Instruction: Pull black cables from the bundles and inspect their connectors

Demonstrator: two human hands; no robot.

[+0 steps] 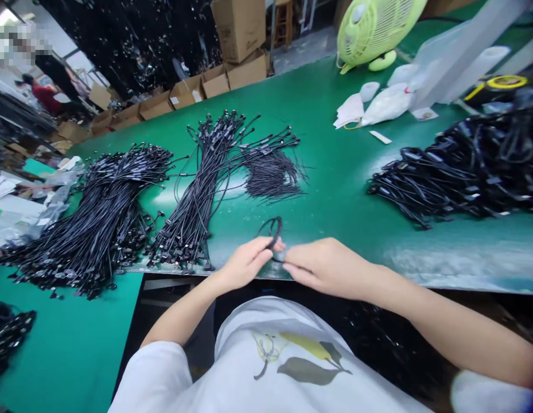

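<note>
A black cable [276,227], bent into a small coil, is gripped by my left hand [248,259] just above the table's front edge. My right hand [324,265] is closed close beside it, its fingertips at the cable's lower part; what exactly they pinch is too blurred to make out. Beyond my hands lies a bunch of thin black ties [272,175]. To its left a bundle of straight black cables [203,189] is spread, and further left a larger pile of cables [107,201]. Coiled black cables [468,166] are heaped on the right.
The green table [335,195] carries a light green fan [376,34] at the back right, near white bags [389,105] and a yellow tape roll [507,82]. Cardboard boxes [214,81] line the far edge. Plastic bags [16,223] lie at the left. People are in the far left background.
</note>
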